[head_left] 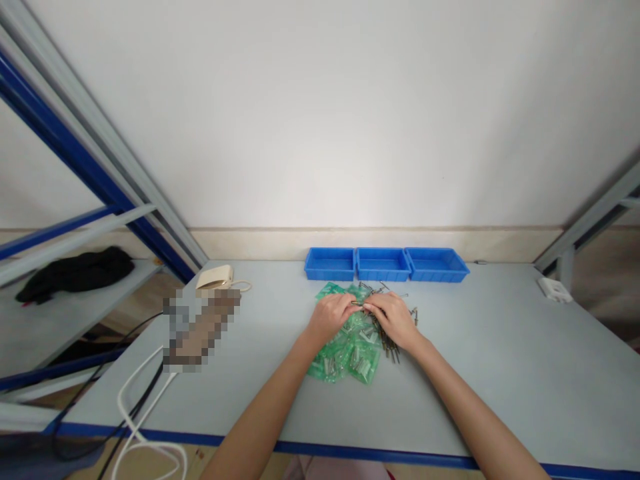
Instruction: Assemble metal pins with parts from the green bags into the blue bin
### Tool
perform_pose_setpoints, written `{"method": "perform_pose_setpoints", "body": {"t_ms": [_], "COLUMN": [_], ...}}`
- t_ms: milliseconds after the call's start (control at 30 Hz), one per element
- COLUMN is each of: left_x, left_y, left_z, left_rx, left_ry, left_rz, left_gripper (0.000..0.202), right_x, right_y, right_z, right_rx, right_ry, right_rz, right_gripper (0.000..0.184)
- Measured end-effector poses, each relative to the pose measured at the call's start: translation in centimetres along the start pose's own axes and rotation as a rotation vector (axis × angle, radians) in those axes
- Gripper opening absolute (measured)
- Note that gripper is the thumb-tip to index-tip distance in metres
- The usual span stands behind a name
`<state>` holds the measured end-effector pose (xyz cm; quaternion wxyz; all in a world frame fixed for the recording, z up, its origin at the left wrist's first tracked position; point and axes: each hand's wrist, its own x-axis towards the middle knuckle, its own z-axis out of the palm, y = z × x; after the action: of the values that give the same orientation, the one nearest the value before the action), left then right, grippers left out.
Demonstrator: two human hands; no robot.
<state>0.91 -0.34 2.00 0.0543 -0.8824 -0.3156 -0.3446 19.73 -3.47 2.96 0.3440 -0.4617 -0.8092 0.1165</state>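
Observation:
Between my two hands is a small, thin metal screw (pixel 357 303), lying crosswise. The fingertips of my left hand (pixel 330 315) pinch one end of it. Closed at the other end is my right hand (pixel 393 315). Beneath and in front of the hands lie several green plastic bags (pixel 363 363) with small metal parts inside. A loose pile of long dark screws (pixel 390 347) spreads under and around my right hand, which partly hides it. The exact shape of the held piece is too small to make out.
Three blue bins (pixel 383 265) stand in a row at the back, near the wall. A beige device (pixel 215 279) and a blurred-out object (pixel 205 333) are at left, with white cables (pixel 125 400) trailing off the edge. A white plug-like block (pixel 554 290) sits far right.

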Motion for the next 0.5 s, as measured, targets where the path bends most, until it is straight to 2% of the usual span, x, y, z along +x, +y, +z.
{"method": "perform_pose_setpoints", "body": {"t_ms": [133,333,400,500], "left_x": [0.0,0.0,-0.1,0.0], "left_y": [0.1,0.1,0.1,0.1], "left_z": [-0.1,0.1,0.1,-0.2], "left_rx": [-0.027,0.011,-0.012,-0.086], "left_ry": [-0.011,-0.050,-0.046,-0.050], "left_rz": [0.048,0.031,-0.002,-0.140], "left_gripper": [0.035,0.045,0.047,0.053], "right_x": [0.1,-0.3,-0.3,1.2], "right_y": [-0.1,0.2,0.3,0.6], "right_z": [-0.1,0.5,0.5,-0.1], "right_rx": [0.007,0.023,-0.019,-0.142], "right_ry": [-0.043,0.029,0.048,0.058], "right_rz": [0.022,0.013,0.018,0.086], "right_gripper": [0.039,0.027,0.028,0.031]}}
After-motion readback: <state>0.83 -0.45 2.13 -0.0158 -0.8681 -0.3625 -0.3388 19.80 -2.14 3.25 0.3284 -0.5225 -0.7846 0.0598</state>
